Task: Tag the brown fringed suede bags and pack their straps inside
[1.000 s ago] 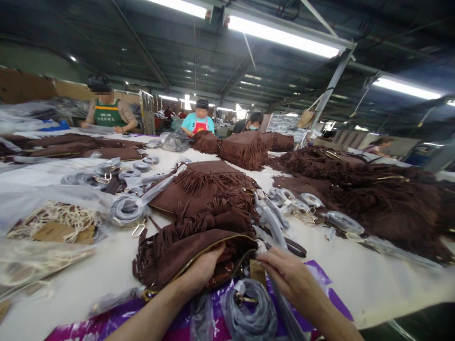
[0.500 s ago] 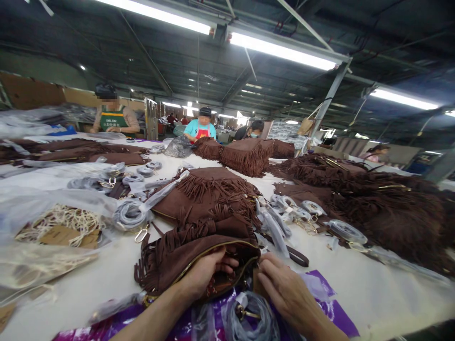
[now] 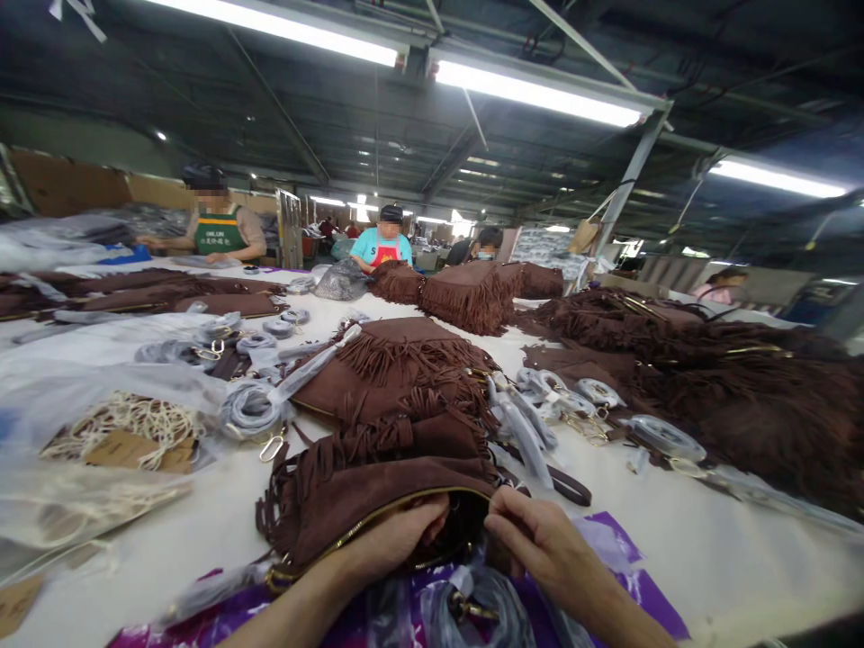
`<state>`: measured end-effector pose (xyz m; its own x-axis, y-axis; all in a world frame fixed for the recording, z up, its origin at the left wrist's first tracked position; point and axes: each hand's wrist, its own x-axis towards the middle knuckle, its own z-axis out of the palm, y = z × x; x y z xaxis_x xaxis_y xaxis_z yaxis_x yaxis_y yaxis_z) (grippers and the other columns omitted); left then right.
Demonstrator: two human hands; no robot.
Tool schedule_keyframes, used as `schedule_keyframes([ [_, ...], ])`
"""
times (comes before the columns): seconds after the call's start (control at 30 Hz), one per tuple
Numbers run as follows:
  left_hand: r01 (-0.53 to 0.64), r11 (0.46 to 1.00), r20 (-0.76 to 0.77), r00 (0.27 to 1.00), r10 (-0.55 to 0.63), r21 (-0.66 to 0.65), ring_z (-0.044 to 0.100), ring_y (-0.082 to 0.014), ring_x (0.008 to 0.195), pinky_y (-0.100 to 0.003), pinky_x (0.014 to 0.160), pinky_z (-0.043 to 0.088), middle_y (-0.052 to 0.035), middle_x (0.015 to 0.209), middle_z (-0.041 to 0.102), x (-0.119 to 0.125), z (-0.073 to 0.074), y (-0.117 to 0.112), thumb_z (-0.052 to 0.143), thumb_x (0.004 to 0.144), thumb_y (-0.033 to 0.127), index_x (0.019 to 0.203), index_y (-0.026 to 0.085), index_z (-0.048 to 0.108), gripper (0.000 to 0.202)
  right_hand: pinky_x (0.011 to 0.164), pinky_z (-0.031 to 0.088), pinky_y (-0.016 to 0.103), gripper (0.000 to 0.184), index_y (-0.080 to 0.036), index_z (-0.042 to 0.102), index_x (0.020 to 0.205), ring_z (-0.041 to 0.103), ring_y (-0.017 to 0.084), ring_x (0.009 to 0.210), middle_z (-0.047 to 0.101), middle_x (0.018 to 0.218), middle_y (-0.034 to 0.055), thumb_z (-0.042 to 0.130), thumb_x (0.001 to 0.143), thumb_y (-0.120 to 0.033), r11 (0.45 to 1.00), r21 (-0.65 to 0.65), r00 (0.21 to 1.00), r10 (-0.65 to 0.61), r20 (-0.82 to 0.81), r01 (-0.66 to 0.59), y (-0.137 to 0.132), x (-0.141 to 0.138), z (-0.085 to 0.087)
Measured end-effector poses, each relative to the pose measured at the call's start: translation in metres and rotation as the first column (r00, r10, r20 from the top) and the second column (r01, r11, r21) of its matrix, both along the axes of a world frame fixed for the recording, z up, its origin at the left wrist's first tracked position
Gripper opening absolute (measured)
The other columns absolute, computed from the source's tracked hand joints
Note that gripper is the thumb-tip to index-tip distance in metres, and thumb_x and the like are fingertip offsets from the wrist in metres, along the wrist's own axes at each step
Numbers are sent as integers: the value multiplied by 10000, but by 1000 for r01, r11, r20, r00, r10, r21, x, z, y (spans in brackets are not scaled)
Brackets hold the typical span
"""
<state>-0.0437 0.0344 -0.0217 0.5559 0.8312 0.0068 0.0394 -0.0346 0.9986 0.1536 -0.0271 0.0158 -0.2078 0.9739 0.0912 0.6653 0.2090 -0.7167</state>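
Note:
A brown fringed bag (image 3: 405, 481) lies in front of me with its gold zipper (image 3: 364, 522) undone and its mouth facing me. My left hand (image 3: 411, 531) reaches inside the opening, and its fingertips are hidden in the dark interior. At the right end of the mouth, my right hand (image 3: 530, 535) pinches the bag's edge between thumb and fingers. Just below the bag, a coiled strap in clear wrap (image 3: 479, 607) with a gold clasp lies on purple plastic packaging (image 3: 627, 576).
More brown fringed bags (image 3: 398, 360) lie behind this one, with a large heap (image 3: 742, 387) at right. Wrapped strap coils (image 3: 249, 409) flank them. A clear plastic bag holds white cords (image 3: 128, 423) at left. Several people work beyond the white table (image 3: 675, 549).
My left hand has gone deeper into the bag, so its fingers show less. The bag's mouth gapes wider at the right, where my right hand stays at the edge.

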Motion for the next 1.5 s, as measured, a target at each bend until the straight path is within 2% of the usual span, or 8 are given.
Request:
schedule_keyframes([
  [0.17,57,983,5,998,-57,-176,418,-135,612,-291,666,347,33,589,477,3,-6,-1,511,753,579,600,191,495,417,530,436,235,163,-224,520,773,608,156,502,596,542,-38,470,890,-325,1000,-28,994,1,-110,-4,3,-6,-1],
  [0.33,148,936,82,988,-128,-321,445,-128,632,-283,683,363,24,643,526,4,-2,-3,597,710,464,677,169,563,298,572,456,242,168,-215,563,771,623,164,573,647,612,-10,466,881,-298,999,51,992,16,-124,-9,5,-10,1],
  [0.43,255,928,132,965,-227,-273,448,-108,604,-267,640,360,26,695,540,7,3,-6,604,691,316,773,159,618,177,571,449,239,170,-218,573,757,613,157,567,640,606,-19,474,881,-283,994,103,994,32,-105,-21,5,-12,2],
  [0.53,296,933,165,950,-265,-206,427,-88,576,-251,603,345,33,724,541,9,4,-7,584,674,261,857,159,640,217,558,441,235,173,-217,577,753,610,152,556,646,600,-21,474,878,-276,994,104,994,44,-101,-33,6,-16,1],
  [0.93,229,971,78,972,-223,-65,397,-103,578,-247,574,306,47,639,459,6,4,-8,507,775,309,749,176,541,140,489,414,225,147,-222,539,778,575,141,494,647,599,-23,479,878,-312,1000,-2,982,18,-190,-19,3,-3,0],
  [1.1,313,938,82,949,-304,-148,389,-98,556,-248,559,286,51,632,468,6,5,-8,524,705,226,812,175,583,132,557,412,235,134,-224,546,746,573,142,559,605,601,-38,493,863,-261,989,140,997,48,-54,-40,5,-14,3],
  [1.27,351,917,117,936,-333,-192,388,-99,570,-257,594,304,57,606,460,8,3,-8,581,656,269,714,178,565,109,566,379,232,125,-232,513,735,543,136,575,585,624,-47,484,855,-209,976,199,993,70,96,-88,8,-20,9],
  [1.5,350,914,68,937,-344,-207,417,-101,550,-252,574,313,45,588,488,3,6,-8,598,673,336,712,163,599,177,561,357,254,152,-235,485,736,547,162,590,569,639,-31,473,888,-226,979,138,949,100,300,-147,3,21,-3],
])
